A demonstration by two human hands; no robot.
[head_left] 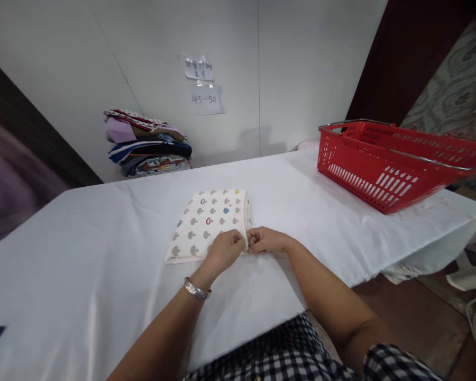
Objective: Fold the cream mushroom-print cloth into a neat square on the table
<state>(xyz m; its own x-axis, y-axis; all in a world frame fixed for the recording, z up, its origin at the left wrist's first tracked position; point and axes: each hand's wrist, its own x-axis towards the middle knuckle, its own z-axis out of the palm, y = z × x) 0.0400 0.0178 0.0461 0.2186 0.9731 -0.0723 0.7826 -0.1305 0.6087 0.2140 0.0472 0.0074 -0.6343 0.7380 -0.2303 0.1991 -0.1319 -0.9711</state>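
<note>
A folded white cloth (200,227) printed with grey, red, blue and yellow mushrooms lies flat in front of me. My left hand (227,247) is closed at its near right corner, fingers pinching the edge. Close beside it, my right hand (264,239) is curled shut on the layers at the cloth's right side. The fingertips of both hands nearly meet, and the exact bit of fabric between them is partly hidden. On my left wrist sits a silver bangle (197,289).
The cloth lies on a table with a white tablecloth (115,238). A red plastic basket (381,164) with metal handles stands at the right edge. A pile of folded fabrics (148,143) rests at the back left by the wall. Paper notes (206,99) hang above.
</note>
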